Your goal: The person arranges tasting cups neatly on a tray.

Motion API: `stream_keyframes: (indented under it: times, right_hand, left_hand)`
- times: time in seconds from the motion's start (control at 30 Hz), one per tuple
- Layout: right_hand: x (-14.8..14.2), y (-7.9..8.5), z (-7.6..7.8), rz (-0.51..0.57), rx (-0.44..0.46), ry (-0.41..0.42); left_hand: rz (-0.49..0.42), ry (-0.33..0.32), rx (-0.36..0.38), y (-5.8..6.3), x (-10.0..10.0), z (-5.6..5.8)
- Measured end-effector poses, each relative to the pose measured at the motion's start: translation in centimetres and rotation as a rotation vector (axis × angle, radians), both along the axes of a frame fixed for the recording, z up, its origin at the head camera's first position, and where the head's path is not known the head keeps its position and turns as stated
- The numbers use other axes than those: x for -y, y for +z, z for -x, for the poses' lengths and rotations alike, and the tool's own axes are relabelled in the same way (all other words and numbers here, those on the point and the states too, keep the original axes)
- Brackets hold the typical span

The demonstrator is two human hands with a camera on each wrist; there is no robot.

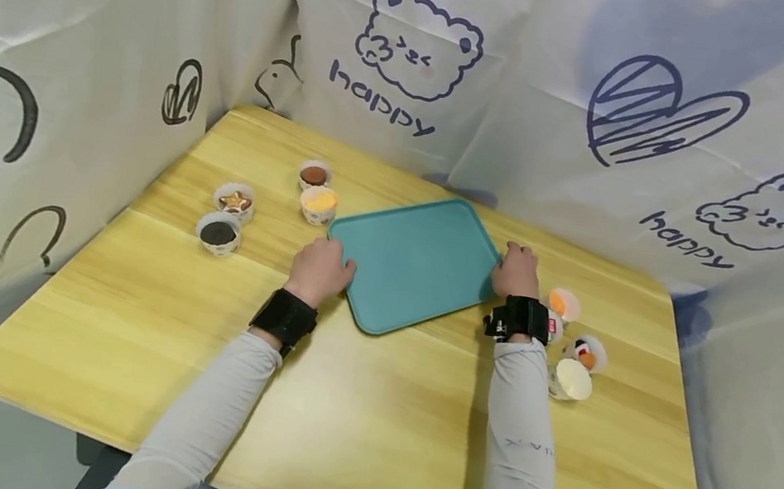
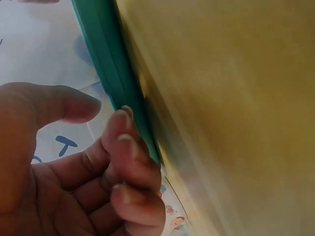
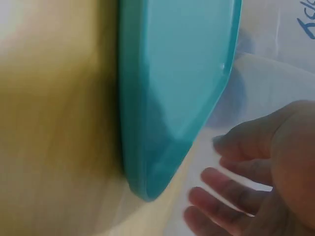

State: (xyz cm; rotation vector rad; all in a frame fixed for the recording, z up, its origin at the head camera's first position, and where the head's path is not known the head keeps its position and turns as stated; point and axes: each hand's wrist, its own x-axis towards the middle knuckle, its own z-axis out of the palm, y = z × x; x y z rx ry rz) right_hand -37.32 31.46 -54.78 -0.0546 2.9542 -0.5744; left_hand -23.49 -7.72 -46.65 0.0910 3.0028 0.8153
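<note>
A teal rectangular tray [image 1: 418, 269] lies flat on the wooden table, turned slightly, with nothing on it. At its left edge is my left hand [image 1: 319, 270]. In the left wrist view the bent fingertips [image 2: 129, 147] touch the tray's rim [image 2: 110, 59], while the thumb stands off it. Beside the tray's right edge is my right hand [image 1: 518, 272]. The right wrist view shows its relaxed fingers [image 3: 221, 189] a little apart from the tray's corner [image 3: 147, 182], with nothing held.
Left of the tray stand paper cups holding a brown piece [image 1: 314, 175], a yellow piece [image 1: 321, 201], a gold star [image 1: 236, 202] and a black piece [image 1: 218, 233]. More cups, including a pale one [image 1: 572, 381], stand right of my right wrist. Printed cloth [image 1: 531, 114] hangs around the table.
</note>
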Motion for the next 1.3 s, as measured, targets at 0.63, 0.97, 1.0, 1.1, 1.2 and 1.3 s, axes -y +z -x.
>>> stream_keyframes:
  times: [0.63,0.97,1.0,1.1,1.2,1.3]
  right_hand:
    - [2.2,8.3,-9.5,0.100,0.054,-0.130]
    - [1.7,10.4,-11.6,0.066,0.146,0.003]
    - [1.8,10.7,-12.0,0.073,0.157,0.015]
    - [2.4,11.4,-13.2,0.082,0.190,0.049]
    - [2.8,11.6,-14.3,0.077,0.209,0.064]
    - [3.3,11.5,-14.9,0.065,0.206,0.066]
  left_hand:
    - [0.064,-0.128,0.093,-0.3,-1.7,-0.2]
    - [0.091,-0.150,0.026,0.5,-0.3,2.2]
    - [0.094,-0.148,0.023,0.5,-0.1,2.4]
    - [0.087,-0.132,0.048,0.7,0.3,2.8]
    - [0.112,-0.147,0.051,0.6,0.6,3.2]
    - [0.117,-0.157,0.048,0.7,0.9,3.5]
